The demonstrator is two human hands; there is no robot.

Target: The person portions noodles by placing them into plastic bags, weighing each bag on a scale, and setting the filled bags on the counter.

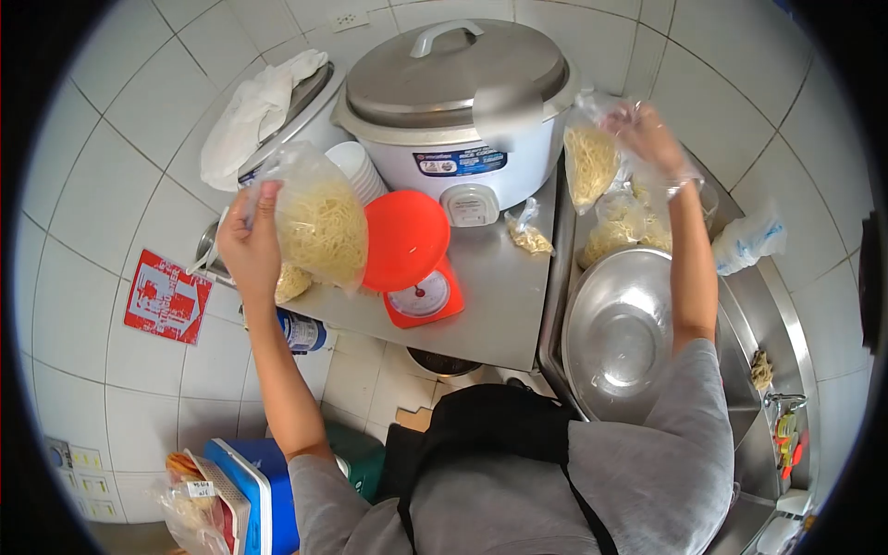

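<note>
My left hand (250, 242) is closed on the edge of a clear plastic bag of yellow noodles (324, 231), raised beside the red pan of a kitchen scale (421, 296). Over on the right, my right hand (647, 141) grips the top of a second bag of noodles (590, 168), which hangs down above the sink side. Below it are more noodle bags (615, 227), next to a large steel bowl (618, 347). Another bag (294, 283) lies partly hidden under the left one. A small knotted bag (529, 239) rests on the steel counter.
A large rice cooker (444, 92) stands at the back of the counter (499, 314). Stacked white bowls (356, 171) and a second pot with a white cloth (264, 116) are left of it. A blue cooler (264, 486) sits low at left. The sink (740, 370) lies right.
</note>
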